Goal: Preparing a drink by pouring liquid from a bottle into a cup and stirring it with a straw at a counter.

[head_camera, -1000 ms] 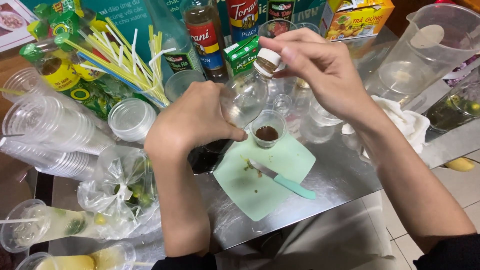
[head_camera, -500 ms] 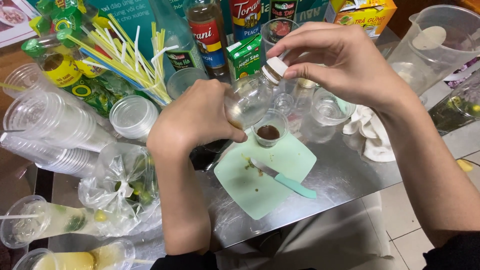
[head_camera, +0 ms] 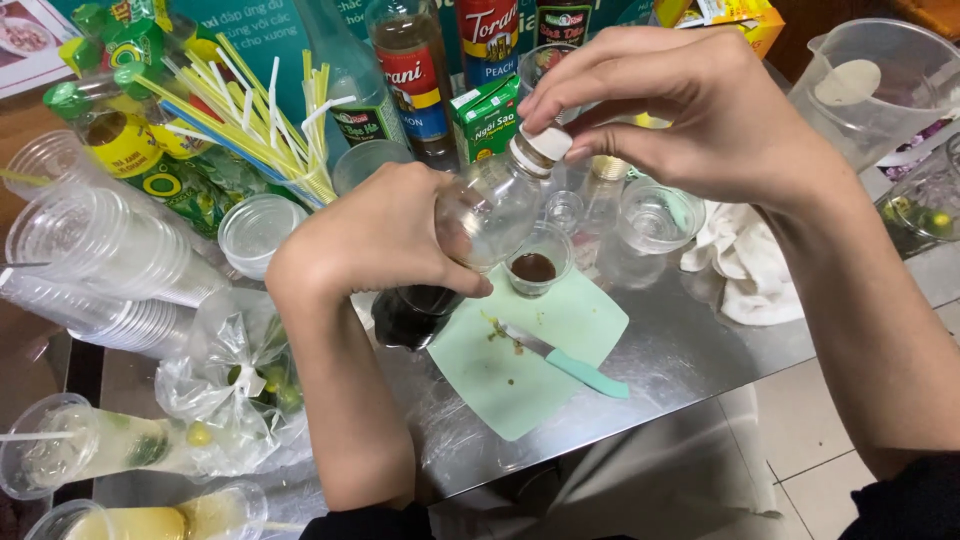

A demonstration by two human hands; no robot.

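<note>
My left hand (head_camera: 375, 240) grips the body of a clear plastic bottle (head_camera: 480, 210) that holds dark liquid at its lower end and is tilted to the upper right. My right hand (head_camera: 690, 105) pinches the bottle's white cap (head_camera: 540, 148) with its fingertips. Just below the bottle's neck a small clear cup of dark liquid (head_camera: 533, 265) stands on a light green cutting mat (head_camera: 500, 370). A small knife with a teal handle (head_camera: 570, 362) lies on the mat.
Stacked clear plastic cups (head_camera: 95, 265), coloured straws (head_camera: 250, 100), syrup bottles (head_camera: 415, 70), a green carton (head_camera: 487, 118) and a lid (head_camera: 255, 230) crowd the back and left. A bag of small limes (head_camera: 240, 385), filled drinks (head_camera: 90, 450), a white cloth (head_camera: 740, 260) and a big measuring jug (head_camera: 880, 85) sit on the steel counter.
The view has shifted slightly. My right hand has settled lower onto the white cap; my left hand keeps the tilted bottle in about the same place.
</note>
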